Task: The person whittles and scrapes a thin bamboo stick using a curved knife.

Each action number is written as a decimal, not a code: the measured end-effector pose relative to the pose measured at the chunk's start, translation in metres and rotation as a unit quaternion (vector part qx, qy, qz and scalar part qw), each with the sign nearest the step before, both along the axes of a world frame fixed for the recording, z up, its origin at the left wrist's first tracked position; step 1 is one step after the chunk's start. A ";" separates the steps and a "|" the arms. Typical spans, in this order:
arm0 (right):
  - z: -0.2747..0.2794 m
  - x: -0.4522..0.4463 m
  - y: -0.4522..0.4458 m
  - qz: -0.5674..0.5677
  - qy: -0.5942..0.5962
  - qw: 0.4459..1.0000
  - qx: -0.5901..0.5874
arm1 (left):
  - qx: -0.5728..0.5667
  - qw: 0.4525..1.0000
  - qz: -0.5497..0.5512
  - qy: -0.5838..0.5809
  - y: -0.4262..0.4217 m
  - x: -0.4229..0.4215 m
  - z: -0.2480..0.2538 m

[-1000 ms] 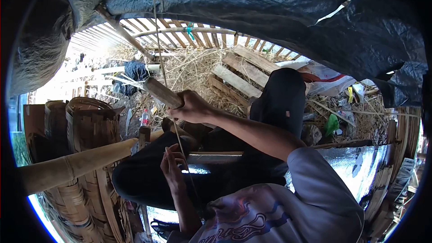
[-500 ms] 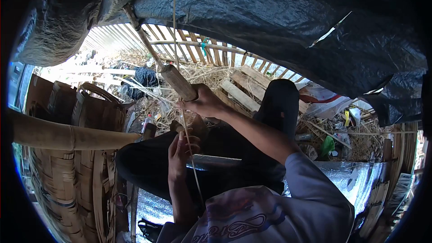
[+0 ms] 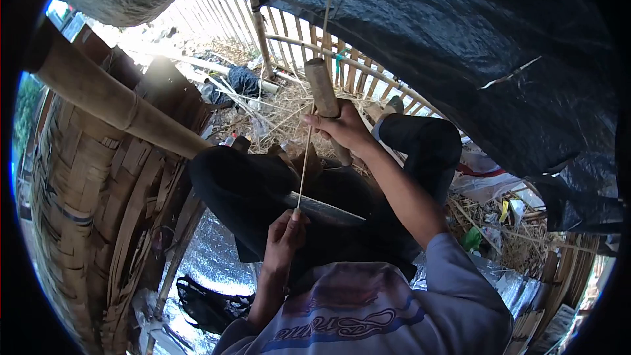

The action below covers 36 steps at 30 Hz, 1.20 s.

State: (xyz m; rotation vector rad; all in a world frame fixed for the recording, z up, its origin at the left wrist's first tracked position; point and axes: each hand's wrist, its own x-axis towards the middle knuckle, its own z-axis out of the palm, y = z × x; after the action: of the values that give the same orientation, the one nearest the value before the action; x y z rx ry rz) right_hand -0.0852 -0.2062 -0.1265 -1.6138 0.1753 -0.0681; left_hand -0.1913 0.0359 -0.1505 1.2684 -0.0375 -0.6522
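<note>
The left hand [image 3: 287, 233] pinches one thin strip [image 3: 305, 164], and the right hand [image 3: 346, 127], touching that strip, grips one wooden rod [image 3: 321, 87].

The person wears a greyish-lavender T-shirt [image 3: 407, 309] with a short, loose sleeve [image 3: 453, 273], a faded purple-and-reddish print [image 3: 342, 294] across the front, a curved blue band [image 3: 397, 329] and looping dark script [image 3: 335, 325] too unclear to read, above plain black trousers [image 3: 230, 181].

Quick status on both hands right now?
Left hand: closed, pinching a thin strip with thumb and fingers.
Right hand: closed around a wooden handle, the strip running past its thumb.
</note>
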 end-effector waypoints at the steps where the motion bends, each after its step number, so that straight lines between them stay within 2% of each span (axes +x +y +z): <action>1: 0.003 -0.001 0.001 0.003 -0.007 1.000 0.030 | 0.022 1.000 -0.015 -0.004 0.002 0.002 0.003; 7: -0.008 0.017 -0.004 0.048 -0.009 0.996 0.072 | 0.104 0.994 0.000 -0.027 0.001 0.000 0.019; 9: -0.007 0.024 0.000 0.059 0.000 0.995 0.083 | 0.164 0.984 0.014 -0.065 -0.003 -0.002 0.019; 14: -0.030 0.032 -0.001 0.094 0.003 0.986 0.136 | 0.198 0.978 0.046 -0.037 -0.020 0.006 0.021; 16: -0.039 0.027 -0.006 0.066 -0.009 0.985 0.158 | 0.210 0.976 0.042 -0.035 -0.027 0.012 0.023; 18: -0.043 0.023 -0.014 0.026 -0.008 0.983 0.183 | 0.175 0.984 0.023 -0.026 -0.035 0.023 0.022; 19: -0.046 0.021 -0.021 -0.028 -0.027 0.975 0.219 | 0.180 0.983 0.021 -0.025 -0.036 0.030 0.017; 21: -0.049 0.017 -0.038 -0.119 -0.074 0.940 0.312 | 0.191 0.976 0.022 -0.099 -0.038 0.041 0.005; 22: -0.048 0.013 -0.047 -0.155 -0.103 0.911 0.368 | 0.196 0.976 0.017 -0.097 -0.041 0.046 0.005; 24: -0.044 0.003 -0.068 -0.187 -0.177 0.875 0.411 | 0.221 0.971 0.025 -0.083 -0.049 0.054 0.003; 26: -0.039 -0.010 -0.086 -0.180 -0.289 0.871 0.354 | 0.211 0.976 0.036 -0.046 -0.058 0.061 0.003; 28: -0.022 -0.025 -0.091 -0.191 -0.342 0.869 0.303 | 0.199 0.979 0.051 -0.007 -0.068 0.066 0.005; 30: -0.014 -0.035 -0.083 -0.190 -0.387 0.842 0.324 | 0.122 0.986 0.066 0.092 -0.076 0.073 0.007; 34: -0.003 -0.044 -0.059 -0.117 -0.463 0.842 0.250 | 0.116 0.984 0.063 0.117 -0.088 0.085 0.000; 36: 0.001 -0.042 -0.047 -0.061 -0.493 0.844 0.202 | 0.179 0.977 0.064 0.098 -0.095 0.088 -0.003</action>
State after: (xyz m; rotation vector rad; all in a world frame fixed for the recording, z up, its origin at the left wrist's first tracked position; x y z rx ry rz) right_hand -0.1276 -0.2528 -0.1250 -0.9775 -0.4859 -0.8856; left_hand -0.1033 -0.0587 -0.1535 1.5317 0.3360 -0.6900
